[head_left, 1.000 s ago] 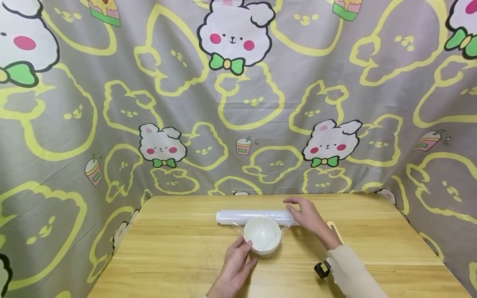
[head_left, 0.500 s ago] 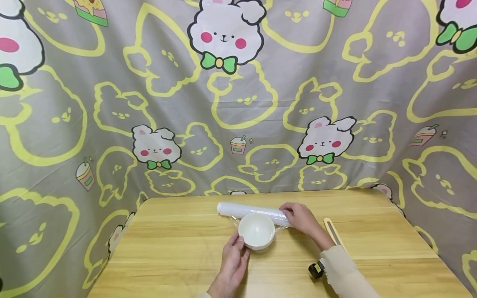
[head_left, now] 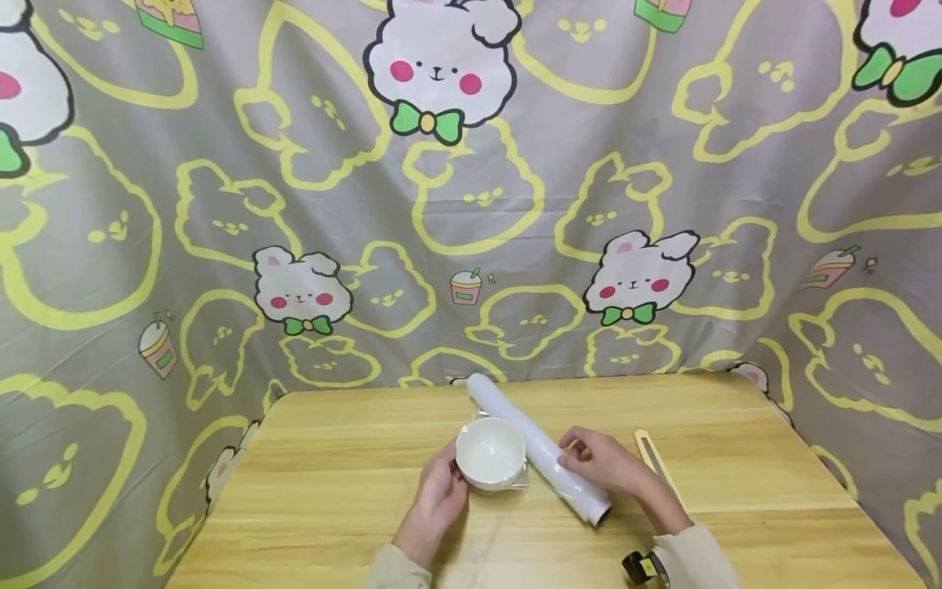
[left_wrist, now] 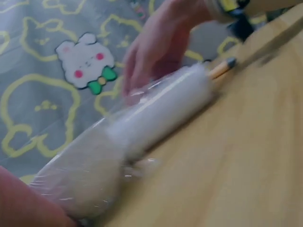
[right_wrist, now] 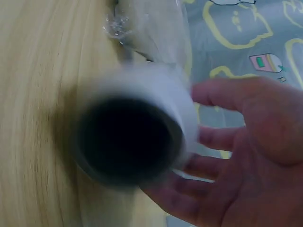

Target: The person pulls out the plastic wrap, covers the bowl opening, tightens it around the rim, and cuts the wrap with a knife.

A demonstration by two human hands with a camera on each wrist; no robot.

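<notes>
A white bowl [head_left: 491,452] is at the middle of the wooden table, clear cling film stretched over its mouth and bunched at the sides. My left hand [head_left: 434,499] holds it by its left side, and a blurred part of that hand [left_wrist: 28,205] shows beside the bowl [left_wrist: 90,175] in the left wrist view. Diagonally along the bowl's right side lies the cling film roll [head_left: 540,450]. My right hand [head_left: 607,466] touches the roll's right side with loosely bent fingers. In the right wrist view, the roll's dark hollow end [right_wrist: 130,142] faces the camera, close to the fingers [right_wrist: 215,139].
A yellow utility knife [head_left: 657,460] lies on the table [head_left: 736,474], right of the roll and behind my right forearm. A small black device [head_left: 642,566] sits at my right wrist. A grey patterned cloth [head_left: 471,196] hangs around the table's back and sides.
The roll has swung from lying crosswise behind the bowl to a diagonal, its right end toward me. The bowl has shifted slightly left in my left hand. My right hand has let go of the roll's end.
</notes>
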